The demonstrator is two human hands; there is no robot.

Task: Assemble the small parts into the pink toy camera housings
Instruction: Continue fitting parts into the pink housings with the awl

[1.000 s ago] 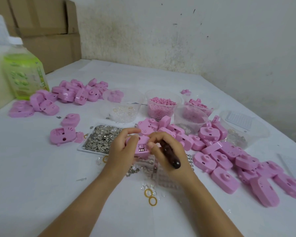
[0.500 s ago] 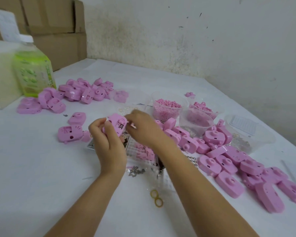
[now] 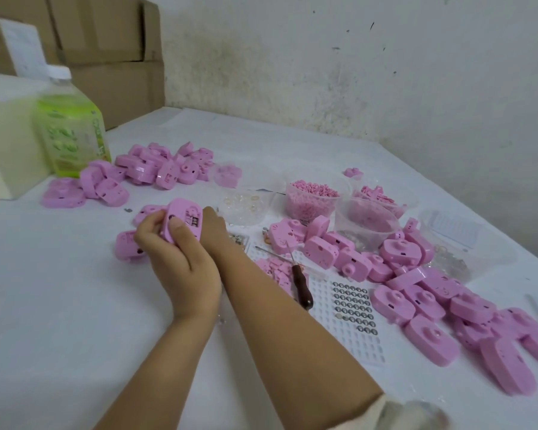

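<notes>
Centre-left of frame, left hand [image 3: 176, 259] grips housing [image 3: 185, 212], thumb across its open back, likely steadying it for a part; right hand [image 3: 214, 226] behind, fingers hidden, can't tell.

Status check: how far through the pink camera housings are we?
Done, probably: a pile of housings set aside by the green bottle. In hand: the left hand grips one housing, its open side showing metal parts; the right hand reaches behind it, fingers hidden. The brown-handled tool lies idle on the cell tray. Left: the larger pile at right, so likely under half done.
</notes>
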